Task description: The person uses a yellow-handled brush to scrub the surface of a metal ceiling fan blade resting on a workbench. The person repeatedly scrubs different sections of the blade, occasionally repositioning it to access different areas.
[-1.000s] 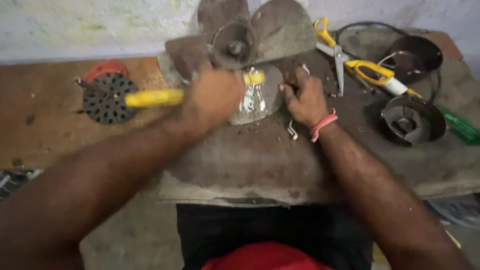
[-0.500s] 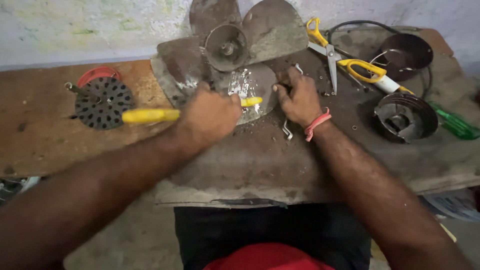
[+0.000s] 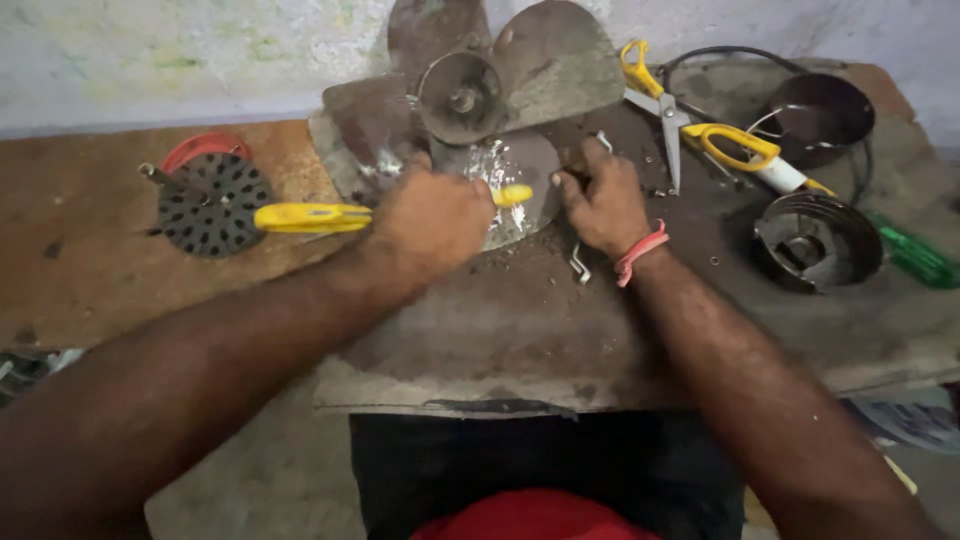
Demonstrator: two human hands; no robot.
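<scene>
A worn grey slab (image 3: 520,330) lies on a brown bench under a pale wall, crowded with yellow-handled scissors (image 3: 672,112), two dark round metal housings (image 3: 815,240), a black perforated disc (image 3: 212,204) and a green-handled tool (image 3: 918,258). On it sits a grimy metal fan blade (image 3: 470,110). The left hand (image 3: 430,220) is fisted around a yellow-handled tool (image 3: 310,216) lying across the lower blade, while the right hand (image 3: 605,205), a pink band at its wrist, presses curled fingers onto the blade's edge beside a small bent metal clip (image 3: 578,263).

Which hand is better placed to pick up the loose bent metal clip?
Right. The right hand rests on the fan blade just above the clip; the left hand is occupied gripping the yellow-handled tool.
</scene>
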